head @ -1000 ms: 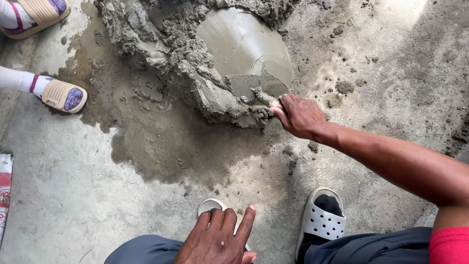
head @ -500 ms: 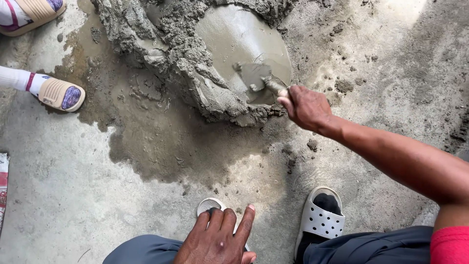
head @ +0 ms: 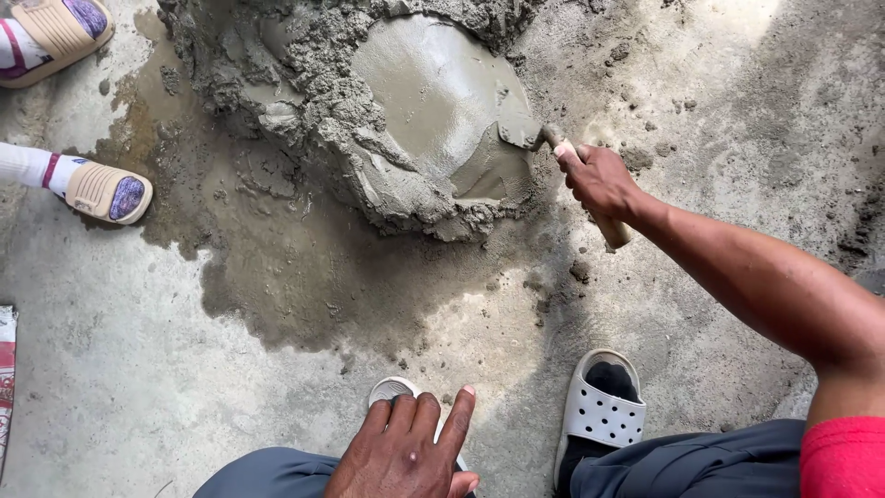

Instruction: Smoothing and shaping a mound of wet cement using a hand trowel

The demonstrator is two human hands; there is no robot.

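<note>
My right hand grips the wooden handle of a trowel. Its metal blade lies in the wet grey slurry at the right edge of a mortar pile on the concrete floor. The pile forms a ring of crumbly cement around a smooth pool of wet mix. My left hand rests flat on my left knee at the bottom of the view, fingers together, holding nothing.
A dark wet patch spreads from the pile over the floor. My white perforated slippers stand at the bottom. Another person's feet in tan sandals are at the upper left. A red-and-white edge shows at far left.
My right hand has pulled back to the right and turned, so the trowel's blade and handle show. The blade has slid along the pool's right edge. The left hand has stayed on the knee.
</note>
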